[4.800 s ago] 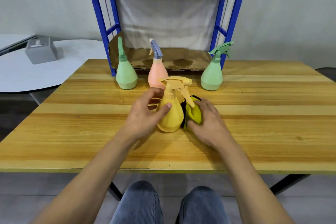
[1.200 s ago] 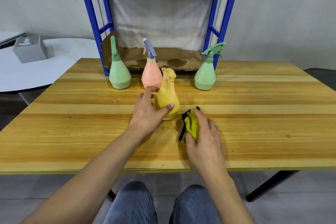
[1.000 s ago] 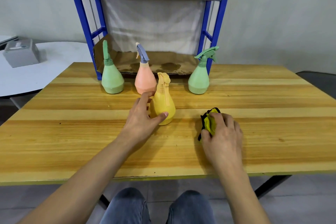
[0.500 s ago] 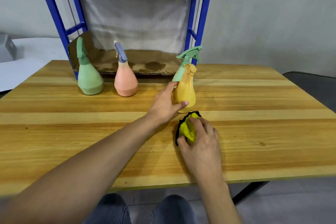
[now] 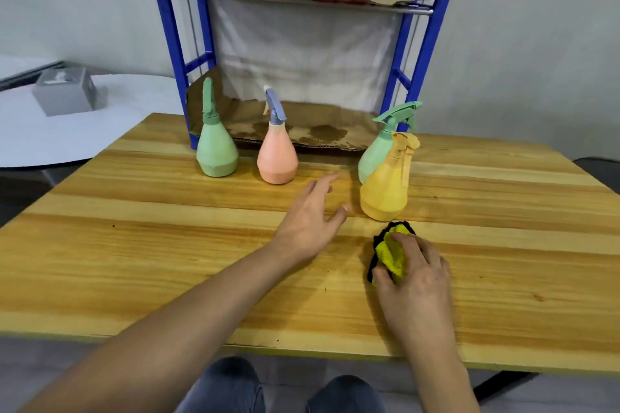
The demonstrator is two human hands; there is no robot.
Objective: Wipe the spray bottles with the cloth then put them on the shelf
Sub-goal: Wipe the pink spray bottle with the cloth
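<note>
A person sits at a wooden table [image 5: 167, 245] with four spray bottles standing before a blue shelf [image 5: 423, 43]. The left hand [image 5: 310, 214] hovers with fingers spread wide, holding nothing, just at nine o'clock of the yellow spray bottle [image 5: 385, 191]. The right hand [image 5: 416, 275] rests on the table at six o'clock of that bottle, fingers curled round a bunched yellow cloth [image 5: 391, 253] with a black edge. No bottle is on the shelf yet. To go on well, the left hand should probably take a bottle round its wide belly and keep it upright while the cloth wipes body, neck and trigger, then lift it clear of its neighbours to the cardboard-lined shelf at twelve o'clock. The yellow bottle is pear-shaped, matte and upright, its trigger head the same yellow; a green trigger bottle [image 5: 375, 152] stands close behind it, and whether they touch cannot be told.
</note>
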